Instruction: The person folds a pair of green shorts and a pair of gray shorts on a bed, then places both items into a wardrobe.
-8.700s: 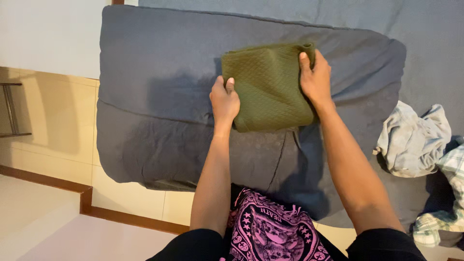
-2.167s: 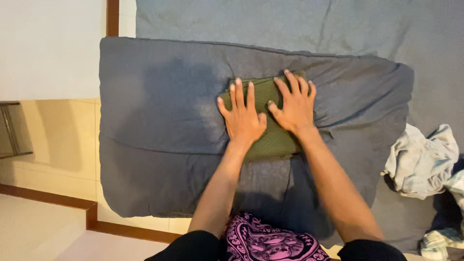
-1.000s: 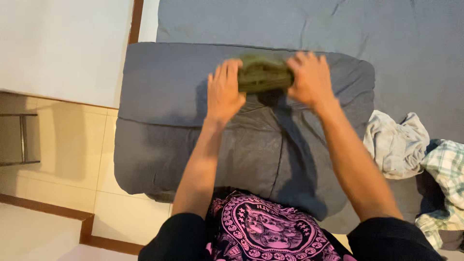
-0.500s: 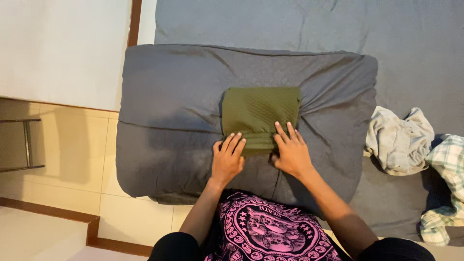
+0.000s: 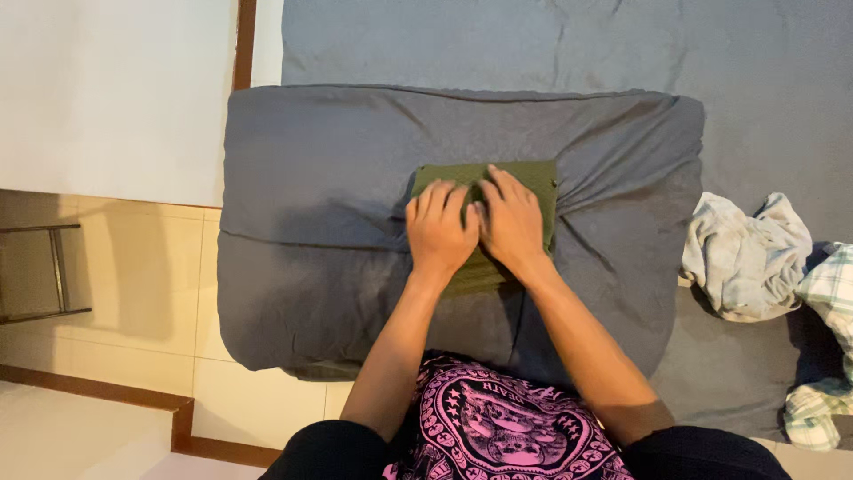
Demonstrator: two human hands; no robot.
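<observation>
Hands flat, open: left hand [image 5: 440, 233], right hand [image 5: 513, 222] side by side on folded olive cloth [image 5: 542, 182], centre of grey pillow [image 5: 311, 222]. Press evenly, palms outward, keep edges square.

Off to your right you have a crumpled pale grey garment [image 5: 746, 258] lying on the blue-grey bedsheet [image 5: 622, 44], with a green-and-white checked cloth [image 5: 822, 356] just beside it. At your left, a dark metal frame [image 5: 53, 271] stands on the cream tiled floor [image 5: 133, 293].
</observation>
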